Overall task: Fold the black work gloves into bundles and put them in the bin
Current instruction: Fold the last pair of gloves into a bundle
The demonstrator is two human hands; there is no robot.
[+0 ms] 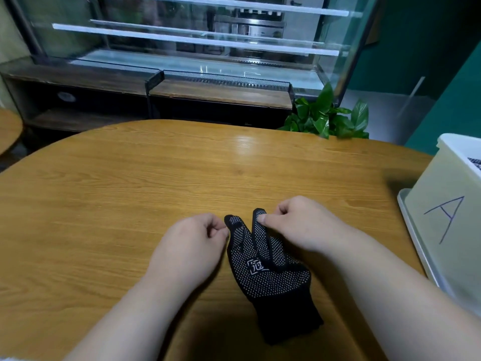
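A black work glove (270,277) with white grip dots lies flat on the wooden table (130,194), fingers pointing away from me and cuff toward me. My right hand (302,225) pinches the tip of one glove finger on the right side. My left hand (192,243) has its fingers curled at the tip of the leftmost glove finger; whether it pinches the fabric or only touches it is unclear. A pale bin (450,220) marked with a letter A stands at the table's right edge, and dark dotted fabric (475,162) shows inside its rim.
A potted green plant (328,118) stands behind the far right edge of the table. A glass display case (197,40) with a low wooden shelf fills the background. A second round table (7,128) shows at the far left.
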